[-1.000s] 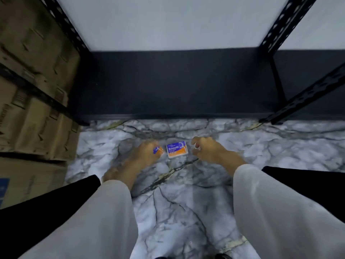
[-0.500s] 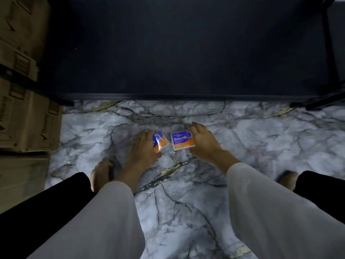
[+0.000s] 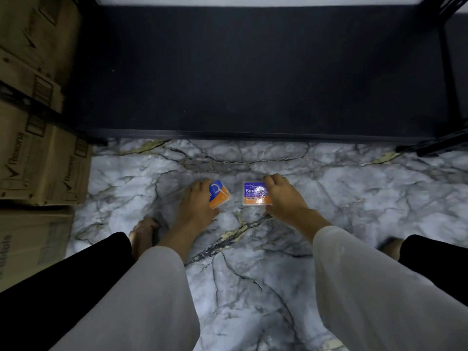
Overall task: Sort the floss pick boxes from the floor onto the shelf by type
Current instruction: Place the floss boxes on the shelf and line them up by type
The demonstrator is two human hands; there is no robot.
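Two small blue-and-orange floss pick boxes are low over the marble floor point(image 3: 253, 249), just in front of the black shelf point(image 3: 253, 72). My left hand point(image 3: 196, 206) grips the left box point(image 3: 219, 195), which is tilted on edge. My right hand point(image 3: 283, 196) holds the right box point(image 3: 254, 193), whose face reads "Smooth" and points up; my fingers cover its right side. The two boxes are a short gap apart. The dark bottom shelf board has nothing on it.
Stacked cardboard cartons point(image 3: 38, 148) stand at the left against the shelf's post. A black shelf upright and brace point(image 3: 440, 143) are at the right. My knees in dark trousers and bare feet point(image 3: 143, 236) flank my arms.
Both hands closed on the boxes and drew them apart. The left box has tipped further on edge. The camera tilted down, so the shelf board fills the top.
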